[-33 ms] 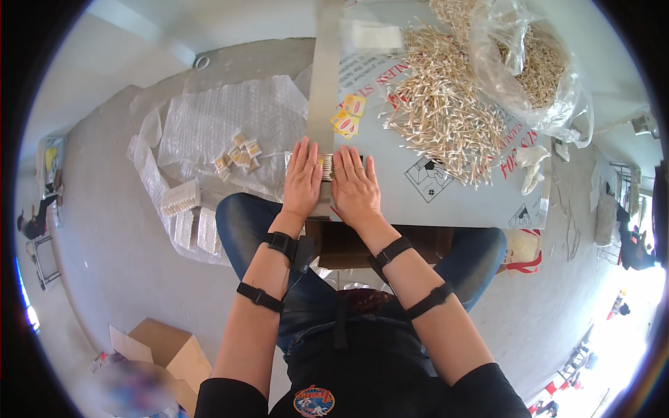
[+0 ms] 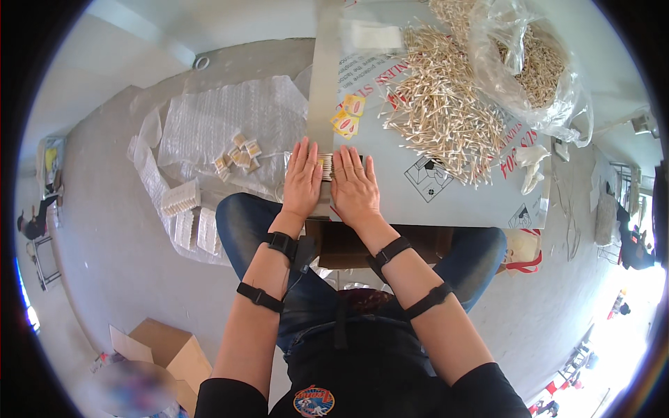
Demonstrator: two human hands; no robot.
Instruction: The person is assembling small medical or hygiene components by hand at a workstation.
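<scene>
Both of my hands lie flat, side by side, at the near left corner of the table (image 2: 390,202). Between them shows a short row of cotton swabs (image 2: 326,167), lined up parallel; most of what lies beneath my palms is hidden. My left hand (image 2: 302,180) presses down on its left end, fingers straight and close together. On the other side, my right hand (image 2: 355,184) rests over its right end, fingers stretched out and thumb slightly apart. Several yellow paper cards (image 2: 346,125) lie just beyond my right fingertips.
A large loose heap of cotton swabs (image 2: 446,118) covers the table's far right, beside a clear plastic bag (image 2: 582,111) of more swabs. Crumpled white plastic (image 2: 532,167) sits near the right edge. Left, bubble wrap (image 2: 223,111) carries small swab bundles (image 2: 240,152) and white packs (image 2: 181,198).
</scene>
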